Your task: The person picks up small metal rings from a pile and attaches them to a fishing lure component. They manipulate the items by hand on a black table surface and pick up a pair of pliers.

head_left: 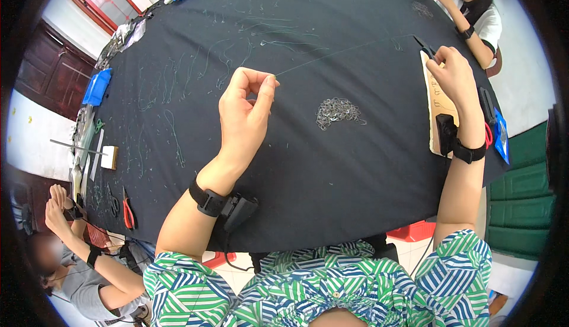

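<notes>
Left hand [244,113] pinches a thin green thread [344,53] taut above the bench [308,167]; right hand [455,77] grips its far end by the wooden board [437,113].

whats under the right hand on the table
Under the right hand lies a tan board on the black tablecloth. A small black tool pokes out above the fingers. The hand and wrist cover the board's right part.

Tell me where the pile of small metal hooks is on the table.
In the head view the pile of small metal hooks lies on the black tablecloth near the middle, between the left hand and the right hand, just below the taut thread.
</notes>
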`<state>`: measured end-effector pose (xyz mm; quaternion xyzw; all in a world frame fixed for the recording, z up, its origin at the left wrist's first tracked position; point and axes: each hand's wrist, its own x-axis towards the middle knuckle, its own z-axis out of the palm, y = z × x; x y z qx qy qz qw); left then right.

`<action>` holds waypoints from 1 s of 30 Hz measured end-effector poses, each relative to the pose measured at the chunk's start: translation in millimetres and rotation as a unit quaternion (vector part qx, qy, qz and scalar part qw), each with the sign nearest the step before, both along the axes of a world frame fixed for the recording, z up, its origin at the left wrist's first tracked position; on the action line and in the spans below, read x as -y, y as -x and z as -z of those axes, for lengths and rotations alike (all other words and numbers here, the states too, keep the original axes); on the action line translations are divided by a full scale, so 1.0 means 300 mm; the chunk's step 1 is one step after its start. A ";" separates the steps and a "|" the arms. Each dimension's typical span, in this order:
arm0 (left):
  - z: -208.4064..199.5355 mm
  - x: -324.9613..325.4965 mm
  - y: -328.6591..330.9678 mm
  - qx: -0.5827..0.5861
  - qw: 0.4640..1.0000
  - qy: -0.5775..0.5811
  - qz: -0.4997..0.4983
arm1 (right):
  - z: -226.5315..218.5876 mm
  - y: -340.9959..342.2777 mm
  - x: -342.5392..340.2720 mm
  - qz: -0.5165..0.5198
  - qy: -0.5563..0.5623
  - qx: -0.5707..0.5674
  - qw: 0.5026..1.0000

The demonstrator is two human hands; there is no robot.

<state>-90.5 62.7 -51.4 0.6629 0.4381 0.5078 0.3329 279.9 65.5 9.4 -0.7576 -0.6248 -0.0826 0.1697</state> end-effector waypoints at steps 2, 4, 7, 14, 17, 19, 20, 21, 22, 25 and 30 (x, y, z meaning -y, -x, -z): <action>-0.002 0.003 -0.011 0.010 1.000 0.012 0.003 | 0.014 -0.010 0.002 -0.001 -0.005 0.007 1.000; -0.007 0.008 -0.010 0.029 0.999 0.027 0.002 | 0.007 0.016 0.009 -0.006 -0.012 0.010 1.000; 0.008 -0.003 0.002 0.047 0.998 0.030 -0.013 | -0.048 0.095 0.059 -0.098 0.050 -0.013 0.994; 0.016 -0.003 0.008 0.096 0.994 0.058 -0.003 | -0.041 0.165 0.101 -0.248 0.216 -0.058 0.943; 0.017 -0.001 -0.002 0.098 0.992 0.072 0.029 | 0.000 0.206 0.091 -0.252 0.242 -0.068 0.935; 0.011 0.009 -0.007 0.073 0.993 0.078 0.051 | 0.050 0.214 0.089 -0.252 0.234 -0.063 0.937; 0.004 0.017 -0.009 0.073 0.993 0.079 0.052 | 0.081 0.210 0.084 -0.280 0.192 -0.047 0.940; -0.005 0.024 -0.017 0.067 0.992 0.082 0.064 | 0.102 0.202 0.083 -0.304 0.150 -0.028 0.941; -0.012 0.031 -0.025 0.061 0.992 0.085 0.077 | 0.113 0.202 0.083 -0.315 0.121 -0.001 0.941; -0.027 0.054 -0.032 0.016 0.991 0.090 0.102 | 0.089 0.229 0.105 -0.289 0.104 0.041 0.951; -0.038 0.090 -0.055 0.015 0.992 0.059 0.111 | -0.007 0.382 0.129 -0.327 0.099 -0.176 0.923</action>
